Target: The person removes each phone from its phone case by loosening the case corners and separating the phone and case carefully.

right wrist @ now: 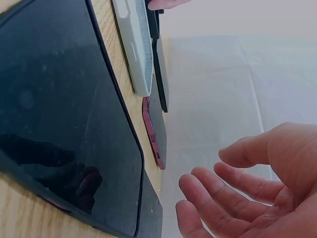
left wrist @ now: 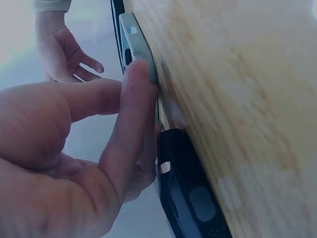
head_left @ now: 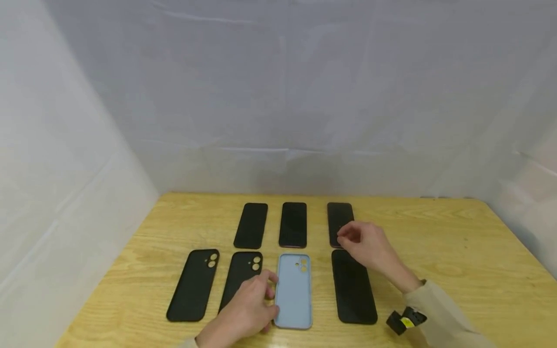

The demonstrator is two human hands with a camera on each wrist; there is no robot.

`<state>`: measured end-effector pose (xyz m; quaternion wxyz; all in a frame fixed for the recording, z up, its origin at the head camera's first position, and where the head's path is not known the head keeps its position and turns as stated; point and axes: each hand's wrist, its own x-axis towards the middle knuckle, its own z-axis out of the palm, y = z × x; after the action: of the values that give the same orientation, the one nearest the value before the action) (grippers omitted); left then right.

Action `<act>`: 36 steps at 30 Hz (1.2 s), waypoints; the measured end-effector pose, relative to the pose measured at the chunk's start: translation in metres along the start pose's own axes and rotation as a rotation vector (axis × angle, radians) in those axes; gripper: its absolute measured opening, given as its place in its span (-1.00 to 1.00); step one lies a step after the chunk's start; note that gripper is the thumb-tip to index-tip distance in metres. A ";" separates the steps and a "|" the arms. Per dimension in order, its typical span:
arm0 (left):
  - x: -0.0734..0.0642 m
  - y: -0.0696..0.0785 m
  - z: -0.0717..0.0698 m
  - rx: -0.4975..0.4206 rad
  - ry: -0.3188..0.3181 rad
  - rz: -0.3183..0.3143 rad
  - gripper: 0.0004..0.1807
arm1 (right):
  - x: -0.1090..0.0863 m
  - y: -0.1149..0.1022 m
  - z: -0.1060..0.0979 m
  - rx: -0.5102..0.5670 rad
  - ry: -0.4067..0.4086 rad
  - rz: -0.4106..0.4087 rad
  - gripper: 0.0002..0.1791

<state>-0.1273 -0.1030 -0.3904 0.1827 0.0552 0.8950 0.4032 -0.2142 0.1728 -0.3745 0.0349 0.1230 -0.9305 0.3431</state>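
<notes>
Light blue case: the pale blue, thin-walled phone case [head_left: 293,295] lies on the yellow wood-grain table [head_left: 439,251], hollow side up as I read it, camera cut-outs in its far right corner.
Left hand: I have the left hand [head_left: 245,307] with thumb and fingertips at the blue case's left long edge; whether they pinch that wall, I cannot tell from my feeds.
Right hand: the right hand [head_left: 365,244] is loosely curled and holds nothing, over the near end of the dark-screened slab phone [head_left: 339,215] at the far row's right.
Grip on blue: I judge that fingertips along one edge would push better than lift; thumb and fingers on opposite long walls, lightly, should keep thin sides from flexing.
Black neighbour: the black phone case with round camera holes [head_left: 239,270] is partly hidden by the left hand; I'd keep the palm raised so it doesn't drag.
Middle phone: the dark, reddish-edged rectangular phone [head_left: 293,224] lies just beyond the blue case; side edges would be my hold, off the glass.
Cased phone: the glossy black phone in a black case [head_left: 353,290] lies near the right wrist, so I'd carry that forearm high.
</notes>
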 end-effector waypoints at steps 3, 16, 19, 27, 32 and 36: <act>-0.001 -0.001 -0.001 -0.003 -0.004 0.000 -0.52 | -0.001 0.000 0.001 0.008 0.007 -0.005 -0.90; -0.002 0.028 -0.004 0.289 0.087 0.131 -0.62 | -0.010 0.008 -0.009 0.000 0.028 -0.027 -0.88; 0.002 0.041 0.004 0.255 0.065 0.184 -0.62 | -0.012 0.014 -0.014 -0.006 0.032 -0.009 -0.87; 0.018 0.076 0.043 0.249 0.000 0.216 -0.31 | -0.018 0.024 -0.022 -0.023 0.027 0.024 -0.84; 0.032 0.094 0.073 0.338 -0.035 0.132 -0.10 | -0.020 0.027 -0.026 -0.028 0.001 0.043 -0.82; 0.044 0.104 0.095 0.461 -0.011 0.042 0.07 | -0.021 0.029 -0.027 -0.024 -0.017 0.045 -0.80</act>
<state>-0.1376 0.0439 -0.3828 0.1617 0.1161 0.9611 0.1916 -0.2018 0.2154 -0.3752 0.0205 0.1045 -0.9374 0.3316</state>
